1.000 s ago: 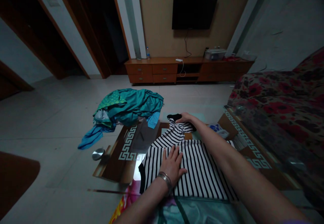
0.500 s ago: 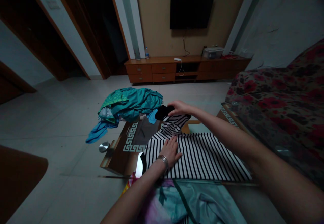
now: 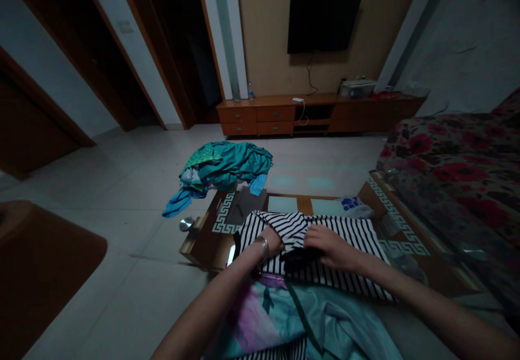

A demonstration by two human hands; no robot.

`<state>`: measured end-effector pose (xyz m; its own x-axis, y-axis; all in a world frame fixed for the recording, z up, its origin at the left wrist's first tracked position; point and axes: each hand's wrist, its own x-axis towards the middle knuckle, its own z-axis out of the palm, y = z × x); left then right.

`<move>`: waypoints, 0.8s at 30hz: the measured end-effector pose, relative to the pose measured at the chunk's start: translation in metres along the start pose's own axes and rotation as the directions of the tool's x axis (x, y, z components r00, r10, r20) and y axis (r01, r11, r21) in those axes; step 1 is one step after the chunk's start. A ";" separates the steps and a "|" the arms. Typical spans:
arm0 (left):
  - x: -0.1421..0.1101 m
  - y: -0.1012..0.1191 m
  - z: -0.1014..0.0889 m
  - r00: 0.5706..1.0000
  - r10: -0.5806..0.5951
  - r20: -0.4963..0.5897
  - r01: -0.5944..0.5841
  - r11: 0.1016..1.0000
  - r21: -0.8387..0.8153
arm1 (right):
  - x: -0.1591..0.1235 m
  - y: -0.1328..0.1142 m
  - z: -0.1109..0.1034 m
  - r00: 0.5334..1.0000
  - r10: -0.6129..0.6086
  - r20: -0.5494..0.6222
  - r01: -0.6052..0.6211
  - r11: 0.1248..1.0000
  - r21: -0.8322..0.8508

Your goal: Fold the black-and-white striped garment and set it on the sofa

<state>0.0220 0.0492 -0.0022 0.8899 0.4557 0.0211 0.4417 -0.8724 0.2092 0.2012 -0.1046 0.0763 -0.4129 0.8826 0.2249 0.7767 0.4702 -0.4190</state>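
Observation:
A black-and-white striped shirt [image 3: 353,232] lies on the glass coffee table [image 3: 211,227] in front of me. Its sleeve with a black cuff is folded back over the body. My right hand [image 3: 331,246] rests on the folded sleeve near the black cuff, fingers curled over the cloth. My left hand [image 3: 273,242], with a metal bangle on the wrist, is tucked under the folded striped cloth, so its fingers are hidden.
A heap of teal and blue clothes [image 3: 221,170] sits on the table's far left corner. A pale floral cloth [image 3: 284,322] lies nearest me. A red floral sofa [image 3: 459,159] stands at right, a wooden TV cabinet [image 3: 309,113] at the back wall.
My right hand has carried the black-cuffed sleeve from the table's far side back toward me and laid it over the shirt. My left hand has slipped under the fold.

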 end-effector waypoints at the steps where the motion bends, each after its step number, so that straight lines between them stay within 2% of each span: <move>1: -0.003 -0.003 -0.004 1.000 0.019 0.019 -0.019 1.000 0.000 | -0.013 -0.001 0.011 1.000 0.015 0.020 -0.015 1.000 -0.004; 4: -0.014 -0.013 -0.016 0.994 0.076 0.082 -0.077 0.997 0.002 | -0.039 -0.007 0.036 0.997 0.076 0.027 -0.075 0.997 -0.018; 7: -0.027 -0.029 -0.027 0.992 0.087 0.095 -0.092 0.995 0.045 | -0.047 -0.015 0.045 0.993 0.110 -0.035 -0.112 0.993 -0.048; 12: -0.052 -0.064 -0.033 0.999 -0.034 0.019 0.031 0.987 0.159 | -0.049 -0.018 0.053 0.980 0.133 -0.148 -0.153 0.979 -0.135; 15: -0.063 -0.079 -0.031 0.996 -0.084 0.015 0.080 0.980 0.182 | -0.053 -0.007 0.058 0.948 0.215 -0.235 -0.258 0.951 -0.169; 17: -0.066 -0.084 -0.031 0.996 -0.089 0.006 0.086 0.978 0.190 | -0.053 0.004 0.059 0.912 0.291 -0.289 -0.350 0.920 -0.175; 19: -0.066 -0.087 -0.031 0.996 -0.093 -0.005 0.092 0.975 0.201 | -0.049 0.013 0.056 0.894 0.337 -0.295 -0.395 0.904 -0.166; 22: -0.063 -0.089 -0.033 0.995 -0.102 0.000 0.099 0.970 0.222 | -0.039 0.022 0.047 0.911 0.328 -0.251 -0.372 0.915 -0.155; 24: -0.061 -0.091 -0.034 0.995 -0.096 0.002 0.093 0.969 0.230 | -0.032 0.025 0.042 0.917 0.289 -0.276 -0.345 0.921 -0.180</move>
<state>-0.0764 0.1073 0.0107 0.8437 0.5369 -0.0010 0.5367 -0.8435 -0.0198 0.2142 -0.1214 0.0221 -0.0223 0.9445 0.3277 0.9436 0.1282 -0.3052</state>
